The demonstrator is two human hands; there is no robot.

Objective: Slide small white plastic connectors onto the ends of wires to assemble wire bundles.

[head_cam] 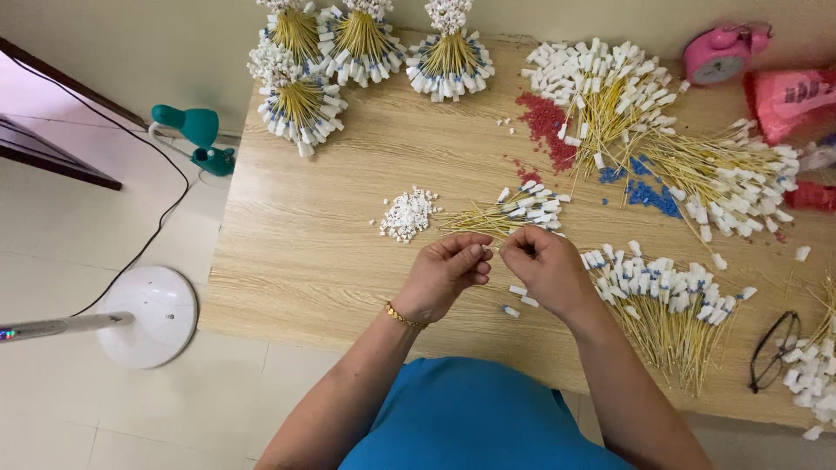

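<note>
Both hands meet at the centre of the frame, above the wooden bench (296,261). Left hand (444,274) – fingers pinched together on a small white piece (487,251), thumb against fingertips. Right hand (544,265) – fingers curled and pinched just beside the left ones, tips nearly touching; what they grasp is too small to tell. A gold bracelet (402,317) sits on the left wrist.

Just above the hands lies a loose fan of yellow wires with white caps (514,213); to its left, a small heap of white caps (407,213). A larger pile of capped wires (662,300) lies right of the right hand. Tied bundles (300,104) stand at the upper left; red beads (544,122) and blue beads (653,196) are scattered at the upper right. Eyeglasses (773,348) rest at the right edge.
</note>
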